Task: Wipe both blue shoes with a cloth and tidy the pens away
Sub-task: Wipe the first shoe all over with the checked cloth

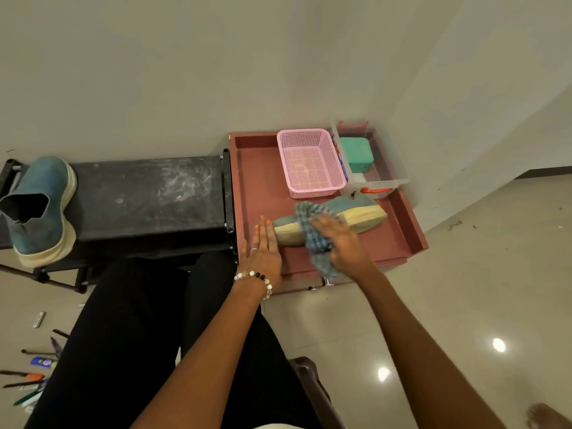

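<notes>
At the far left we see scattered pens [29, 376] lying on the tiled floor [433, 320], partly hidden behind a black-clad leg [123, 335]. Above them one blue shoe [40, 209] rests on the left end of the dark desk [148, 196], its opening facing us and its pale sole toward the right. The desk top shows whitish scuffs.

Just right of the desk sits a reddish tray [257, 181] with raised walls. Our left hand [263, 252] lies flat with fingers straight and together, pressed against one end of the second blue shoe [356, 213], which lies on its side in the tray with its yellowish sole turned toward us. That hand holds nothing; a ring shows on one finger and a beaded bracelet [257, 278] circles the wrist.

Our right hand [340, 243] grips a blue checked cloth [312, 230], fingers curled round it, and the cloth is draped over the middle of the shoe, touching the upper and the sole. The hand is somewhat blurred.

Behind the shoe stands a pink mesh basket [309, 164], and just right of it a clear plastic box [377, 178] with an orange clasp, holding a green case [356, 153]. A bare foot [544, 416] shows at the lower right corner.
</notes>
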`<state>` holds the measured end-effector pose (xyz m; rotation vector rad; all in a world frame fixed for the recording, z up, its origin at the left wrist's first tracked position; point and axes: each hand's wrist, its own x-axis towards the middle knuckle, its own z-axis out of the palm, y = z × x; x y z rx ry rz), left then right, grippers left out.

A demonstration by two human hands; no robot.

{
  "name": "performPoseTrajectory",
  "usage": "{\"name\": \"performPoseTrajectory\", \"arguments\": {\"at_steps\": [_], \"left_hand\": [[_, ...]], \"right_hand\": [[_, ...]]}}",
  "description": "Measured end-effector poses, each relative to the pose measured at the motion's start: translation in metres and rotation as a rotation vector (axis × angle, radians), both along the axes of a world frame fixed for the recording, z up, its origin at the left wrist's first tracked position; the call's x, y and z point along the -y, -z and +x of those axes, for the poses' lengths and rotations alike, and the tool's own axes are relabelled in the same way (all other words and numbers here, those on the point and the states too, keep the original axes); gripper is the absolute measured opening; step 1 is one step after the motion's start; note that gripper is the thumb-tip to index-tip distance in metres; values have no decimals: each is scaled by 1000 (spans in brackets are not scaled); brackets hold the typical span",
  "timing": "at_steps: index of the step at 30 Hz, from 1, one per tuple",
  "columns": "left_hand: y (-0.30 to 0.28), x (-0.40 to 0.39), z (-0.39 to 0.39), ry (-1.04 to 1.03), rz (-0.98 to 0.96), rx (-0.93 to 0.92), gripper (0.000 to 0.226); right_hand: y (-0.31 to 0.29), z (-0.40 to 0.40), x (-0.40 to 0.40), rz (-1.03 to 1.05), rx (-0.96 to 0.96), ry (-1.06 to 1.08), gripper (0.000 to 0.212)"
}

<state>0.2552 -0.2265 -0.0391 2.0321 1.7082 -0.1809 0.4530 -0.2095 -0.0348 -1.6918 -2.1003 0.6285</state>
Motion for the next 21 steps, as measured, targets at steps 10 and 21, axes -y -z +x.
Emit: {"name": "performPoseTrajectory", "arguments": {"at_steps": [10, 21], "left_hand": [[3, -4, 0, -28, -102, 42, 100], [3, -3, 5, 26, 35, 113, 98]], "right_hand": [[-5, -76, 28, -3, -177, 165, 71], [-85, 17, -11, 283, -643, 1061, 48]]}}
